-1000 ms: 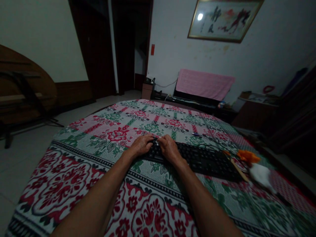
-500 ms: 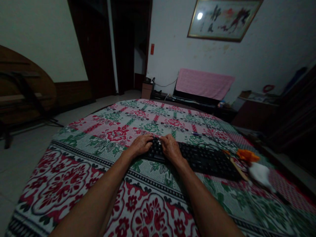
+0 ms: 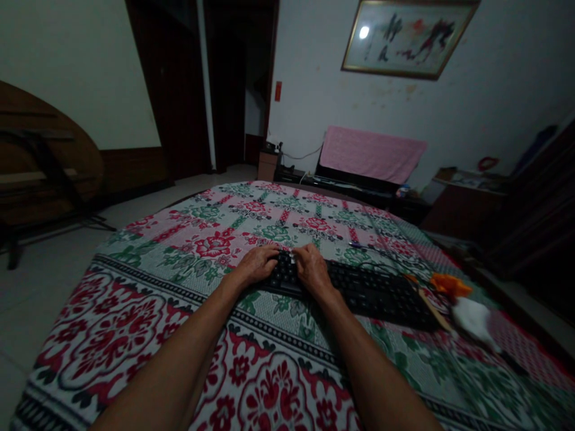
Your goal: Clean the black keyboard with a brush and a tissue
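A black keyboard (image 3: 372, 293) lies across a flowered red, green and white bed cover (image 3: 211, 245). Both my hands are at its left end. My left hand (image 3: 256, 264) has its fingers curled round the keyboard's left edge. My right hand (image 3: 313, 270) lies on the keys just beside it, fingers bent down and close together over a few keys. The fingertips of the two hands almost touch. What the right fingertips pinch, if anything, is hidden.
To the right of the keyboard lie an orange thing (image 3: 449, 285), a white fluffy thing (image 3: 471, 316) and a thin cable (image 3: 381, 263). A blue pen (image 3: 359, 245) lies behind. A pink cloth (image 3: 371, 154) covers a low cabinet at the wall. Tiled floor lies on the left.
My right hand has crept slightly to the right along the keys. The left hand and the keyboard stay where they were.
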Demonstrator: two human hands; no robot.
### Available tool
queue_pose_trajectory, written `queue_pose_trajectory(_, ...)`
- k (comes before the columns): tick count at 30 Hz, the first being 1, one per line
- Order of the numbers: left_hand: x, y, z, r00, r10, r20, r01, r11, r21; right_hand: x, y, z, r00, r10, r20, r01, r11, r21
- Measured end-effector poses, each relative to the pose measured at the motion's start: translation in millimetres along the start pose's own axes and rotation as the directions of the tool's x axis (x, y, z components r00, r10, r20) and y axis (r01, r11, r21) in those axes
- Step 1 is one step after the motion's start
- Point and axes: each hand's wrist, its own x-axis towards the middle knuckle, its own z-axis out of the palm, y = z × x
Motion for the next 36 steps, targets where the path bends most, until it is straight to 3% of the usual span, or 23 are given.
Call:
queue_pose_trajectory(6,2,0,-1,0.999,0.019,0.032,-0.02,1.0,0.018,7,-2,4,0.997,-0.016,0.072,0.021,0.997,-0.07)
queue_pose_trajectory(14,0,-5,2,1.0,0.02,0.015,-0.02,1.0,0.008,8,5,-7,0.988,0.062,0.139,-0.049,0.994,-0.094)
queue_pose_trajectory(21,0,-3,1,1.0,0.025,0.013,-0.025,0.999,-0.024,15,13,5,0.993,-0.106,0.06,0.105,0.994,0.024)
queue_pose_trajectory(27,-1,0,0,1.0,0.008,0.009,-0.008,1.0,-0.003,25,19,6,0.959,-0.244,0.14,0.247,0.969,-0.003)
queue_pose_trajectory(36,-2,2,2,0.999,0.028,-0.035,-0.027,0.999,0.033,20,23,-5,0.957,-0.225,0.181,0.241,0.968,-0.07)
